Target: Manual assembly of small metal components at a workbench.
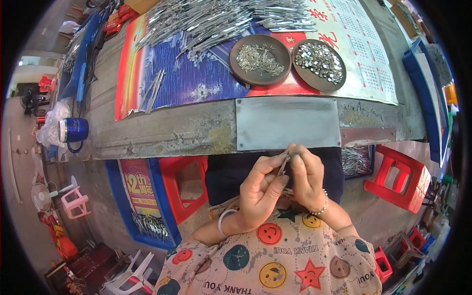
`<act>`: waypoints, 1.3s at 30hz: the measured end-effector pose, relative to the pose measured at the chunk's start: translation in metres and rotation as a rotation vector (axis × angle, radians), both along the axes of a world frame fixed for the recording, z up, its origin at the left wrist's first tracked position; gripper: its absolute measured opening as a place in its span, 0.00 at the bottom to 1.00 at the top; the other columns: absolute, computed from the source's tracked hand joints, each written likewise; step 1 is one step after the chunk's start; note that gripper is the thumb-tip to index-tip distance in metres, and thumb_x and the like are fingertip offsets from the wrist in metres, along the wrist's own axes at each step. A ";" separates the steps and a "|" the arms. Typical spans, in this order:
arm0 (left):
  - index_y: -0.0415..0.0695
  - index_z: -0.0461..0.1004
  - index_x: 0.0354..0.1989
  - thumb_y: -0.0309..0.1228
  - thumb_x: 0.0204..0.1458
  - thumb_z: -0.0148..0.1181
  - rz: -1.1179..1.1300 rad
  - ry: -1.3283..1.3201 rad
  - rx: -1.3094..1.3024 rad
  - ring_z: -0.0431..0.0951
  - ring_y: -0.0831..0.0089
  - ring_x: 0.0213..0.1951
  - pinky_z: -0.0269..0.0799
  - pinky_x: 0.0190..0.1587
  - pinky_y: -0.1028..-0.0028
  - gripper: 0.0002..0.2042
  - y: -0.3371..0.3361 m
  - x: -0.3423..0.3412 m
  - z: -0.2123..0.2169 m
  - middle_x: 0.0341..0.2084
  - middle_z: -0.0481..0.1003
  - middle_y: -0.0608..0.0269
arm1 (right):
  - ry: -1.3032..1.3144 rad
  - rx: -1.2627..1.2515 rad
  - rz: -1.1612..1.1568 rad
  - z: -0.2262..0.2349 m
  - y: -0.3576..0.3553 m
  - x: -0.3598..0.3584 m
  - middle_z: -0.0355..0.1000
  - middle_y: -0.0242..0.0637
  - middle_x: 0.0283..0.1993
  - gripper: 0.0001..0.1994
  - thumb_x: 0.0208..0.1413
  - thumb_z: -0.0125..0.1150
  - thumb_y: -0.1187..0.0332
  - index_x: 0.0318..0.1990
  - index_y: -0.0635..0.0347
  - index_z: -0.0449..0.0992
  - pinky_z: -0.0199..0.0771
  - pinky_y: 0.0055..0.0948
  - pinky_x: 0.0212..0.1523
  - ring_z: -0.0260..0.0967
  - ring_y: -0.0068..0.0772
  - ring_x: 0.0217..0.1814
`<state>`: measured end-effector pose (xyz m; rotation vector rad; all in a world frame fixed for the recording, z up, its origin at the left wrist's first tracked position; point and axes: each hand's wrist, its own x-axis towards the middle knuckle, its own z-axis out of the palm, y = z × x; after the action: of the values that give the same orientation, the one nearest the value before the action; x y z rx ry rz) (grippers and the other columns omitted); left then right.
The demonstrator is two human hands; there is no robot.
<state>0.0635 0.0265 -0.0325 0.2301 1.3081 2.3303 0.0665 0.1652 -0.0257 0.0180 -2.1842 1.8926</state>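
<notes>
**Two hands on a thin metal strip below the grey plate**

Landmark: the flat grey metal plate (287, 123) fixed at the near edge of the tabletop (162, 130).

- Left hand (258, 191): just below the plate, fingers curled narrow and pinched on the lower part of a thin metal strip (284, 164). A pale bangle sits on its wrist.
- Right hand (307, 179): touching the left hand, directly below the plate, fingertips closed on the upper end of the same strip. A beaded bracelet sits on its wrist.
- Thin metal strip: held between both hands, roughly upright, just under the plate's lower edge. Its exact form is too small to tell.
- Left round dish (260, 60): beyond the plate, dark brown, holding small silvery metal pieces.
- Right round dish (319, 65): beside the first, beyond the plate toward its right end, filled with small shiny round pieces.
- Heap of long silvery metal strips (216, 19): well beyond the plate, at the far side of the tabletop, spread over a colourful printed sheet (196, 83).
- Blue mug (73, 130): far left of the plate, lying on its side, off the tabletop's end.
- Red plastic stool (396, 177): below and to the right of the plate, on the floor.
- Tray of metal strips (356, 161): under the tabletop, just below the plate's right end.
</notes>
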 end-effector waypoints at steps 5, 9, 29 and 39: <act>0.35 0.63 0.57 0.21 0.61 0.46 -0.015 0.215 -0.172 0.72 0.81 0.39 0.69 0.42 0.83 0.16 -0.007 0.000 0.000 0.44 0.71 0.61 | 0.219 0.119 -0.080 -0.006 -0.004 -0.003 0.65 0.39 0.23 0.06 0.51 0.60 0.74 0.29 0.65 0.69 0.62 0.27 0.20 0.62 0.33 0.19; 0.35 0.64 0.56 0.22 0.61 0.46 0.017 0.257 -0.237 0.76 0.77 0.39 0.71 0.42 0.79 0.15 -0.006 0.001 -0.005 0.41 0.75 0.59 | 0.312 0.239 -0.156 -0.007 -0.008 -0.003 0.66 0.39 0.23 0.08 0.43 0.62 0.78 0.29 0.64 0.68 0.62 0.28 0.18 0.62 0.34 0.18; 0.32 0.64 0.54 0.21 0.60 0.46 0.143 0.385 -0.281 0.76 0.73 0.42 0.71 0.45 0.76 0.14 -0.002 0.003 -0.019 0.45 0.74 0.52 | 0.182 0.392 -0.165 -0.004 -0.011 0.004 0.65 0.40 0.25 0.07 0.46 0.59 0.78 0.33 0.65 0.68 0.64 0.32 0.21 0.63 0.41 0.22; 0.34 0.57 0.57 0.24 0.63 0.43 0.077 0.408 -0.399 0.71 0.76 0.45 0.66 0.48 0.79 0.16 0.002 -0.001 -0.023 0.46 0.71 0.54 | 0.042 0.405 -0.190 -0.005 -0.016 0.002 0.64 0.43 0.25 0.05 0.53 0.55 0.76 0.34 0.68 0.67 0.65 0.35 0.22 0.65 0.44 0.24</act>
<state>0.0629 0.0286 -0.0557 0.5526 1.9751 2.0883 0.0683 0.1496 -0.0311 -0.0724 -2.4054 1.3173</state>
